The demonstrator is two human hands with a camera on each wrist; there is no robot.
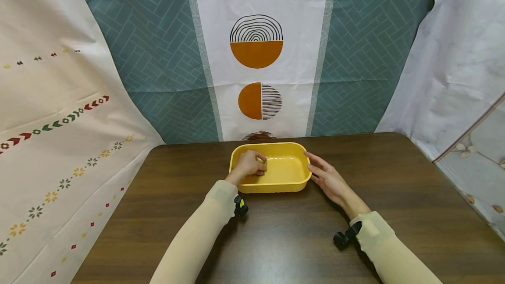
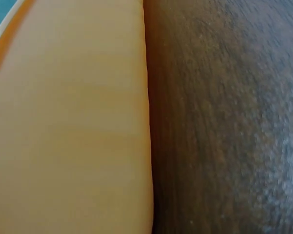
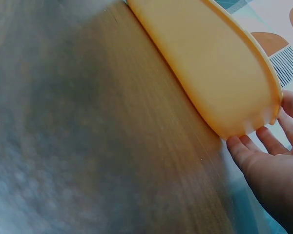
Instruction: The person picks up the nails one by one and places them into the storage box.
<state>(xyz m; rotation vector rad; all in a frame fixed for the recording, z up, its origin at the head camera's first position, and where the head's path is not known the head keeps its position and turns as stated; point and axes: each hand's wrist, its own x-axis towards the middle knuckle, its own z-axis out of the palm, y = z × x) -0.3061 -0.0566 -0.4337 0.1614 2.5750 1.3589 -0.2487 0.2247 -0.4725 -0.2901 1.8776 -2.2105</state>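
A yellow rectangular plastic tub (image 1: 289, 186) with rounded corners stands near the far edge of the brown table. My left hand (image 1: 248, 164) reaches over its near rim into the left part, fingers curled downward. Something small may lie between thumb and fingers there, but it is too small and hidden to make out. In the left wrist view only the tub's outer side wall (image 2: 73, 122) shows, without the hand. Against the tub's right end rests my right hand (image 1: 327, 179), its spread fingers touching the outer wall and rim. The right wrist view shows the fingertips (image 3: 238, 145) at that end.
The dark wood table (image 1: 276, 240) extends around the tub on all sides. Patterned cloths hang close behind it, including a green and white curtain (image 1: 158, 56), with a cream cloth (image 1: 59, 143) at left and a pale one (image 1: 457, 78) at right.
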